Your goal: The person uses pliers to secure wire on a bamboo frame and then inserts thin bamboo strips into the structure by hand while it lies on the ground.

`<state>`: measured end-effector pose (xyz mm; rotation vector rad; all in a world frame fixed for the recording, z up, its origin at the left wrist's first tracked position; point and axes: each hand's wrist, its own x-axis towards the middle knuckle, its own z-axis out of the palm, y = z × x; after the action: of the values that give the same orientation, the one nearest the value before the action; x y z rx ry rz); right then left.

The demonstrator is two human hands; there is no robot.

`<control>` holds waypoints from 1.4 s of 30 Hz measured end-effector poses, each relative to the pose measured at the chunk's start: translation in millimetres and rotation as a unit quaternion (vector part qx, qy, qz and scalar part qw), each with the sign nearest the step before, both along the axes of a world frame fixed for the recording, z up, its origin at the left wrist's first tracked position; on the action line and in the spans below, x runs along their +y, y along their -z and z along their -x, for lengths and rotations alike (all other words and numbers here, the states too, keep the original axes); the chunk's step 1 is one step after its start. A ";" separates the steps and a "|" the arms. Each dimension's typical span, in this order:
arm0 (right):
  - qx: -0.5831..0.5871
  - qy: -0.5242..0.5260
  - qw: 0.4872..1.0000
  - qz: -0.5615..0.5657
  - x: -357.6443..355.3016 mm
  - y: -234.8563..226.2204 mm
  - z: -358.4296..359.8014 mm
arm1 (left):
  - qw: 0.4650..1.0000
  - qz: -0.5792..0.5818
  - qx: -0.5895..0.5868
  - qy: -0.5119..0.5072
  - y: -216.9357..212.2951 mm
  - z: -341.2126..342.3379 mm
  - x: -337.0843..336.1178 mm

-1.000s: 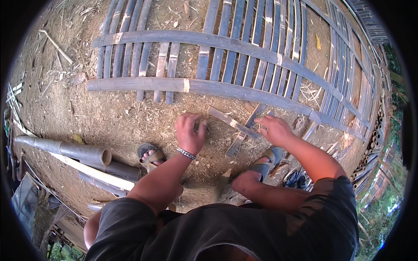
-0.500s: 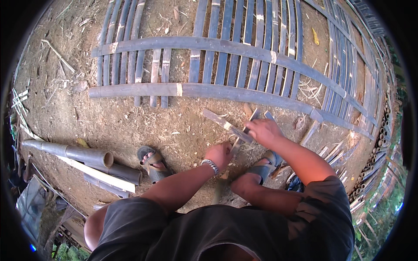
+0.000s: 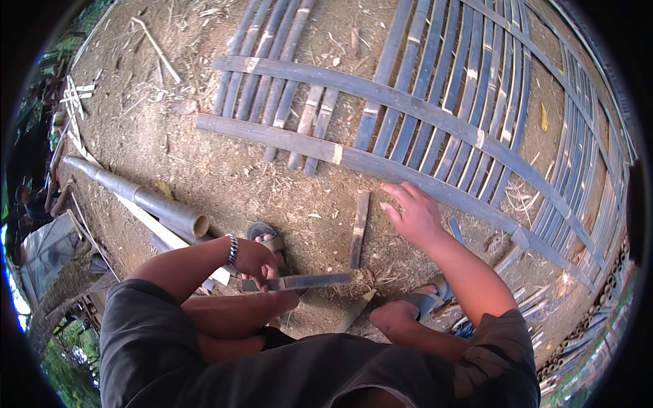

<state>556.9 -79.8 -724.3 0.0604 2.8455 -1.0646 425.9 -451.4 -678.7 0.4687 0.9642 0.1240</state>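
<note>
My left hand (image 3: 256,261), with a metal-band bracelet at the wrist, is over my left foot and knee. Its fingers are closed on one end of a dark bamboo strip (image 3: 316,279), which lies crosswise in front of me. My right hand (image 3: 415,214) is out ahead, fingers apart and holding nothing, near the long bamboo rail (image 3: 401,178) of a slatted panel. Between the hands, a short bamboo piece (image 3: 360,231) rests on the dirt, its lower end close to the held strip. A flat pointed piece (image 3: 356,311) lies between my feet; I cannot tell its kind.
The bamboo slat panel (image 3: 408,102) spans the far ground. Thick bamboo poles (image 3: 153,200) lie at left, with a pale split strip beside them. Cut bamboo tubes (image 3: 598,299) are stacked at right. Another person (image 3: 41,204) is at the far left edge.
Both hands were together at the crossed bamboo pieces. My left hand has moved left with one strip; my right hand has opened, and the short piece lies on the ground. The view has turned.
</note>
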 end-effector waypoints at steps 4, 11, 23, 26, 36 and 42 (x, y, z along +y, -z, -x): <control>-0.060 0.045 0.991 0.111 -24.8 -2.5 37.3 | 0.946 0.123 0.068 -0.292 7.6 1.3 -28.1; -0.116 0.103 0.976 0.155 -24.5 12.7 57.4 | 0.889 0.091 0.144 -0.425 56.7 -37.5 -9.1; -0.089 0.115 0.979 0.145 -16.3 22.2 49.8 | 0.797 0.115 0.188 -0.562 82.4 -71.6 37.5; -0.094 0.107 0.984 0.110 -14.9 22.8 48.3 | 0.772 0.120 0.187 -0.596 81.5 -69.5 41.3; -0.064 0.044 0.992 -0.098 -29.1 18.6 72.3 | 0.654 0.046 0.329 -0.680 105.6 -52.1 78.6; -0.034 0.053 0.994 -0.085 -29.5 21.3 82.7 | 0.547 -0.035 0.662 -0.511 102.2 -71.2 126.1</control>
<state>474.2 -109.3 -745.6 0.2585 2.8914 -0.8175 497.1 -325.3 -780.9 -0.1263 2.7102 0.9872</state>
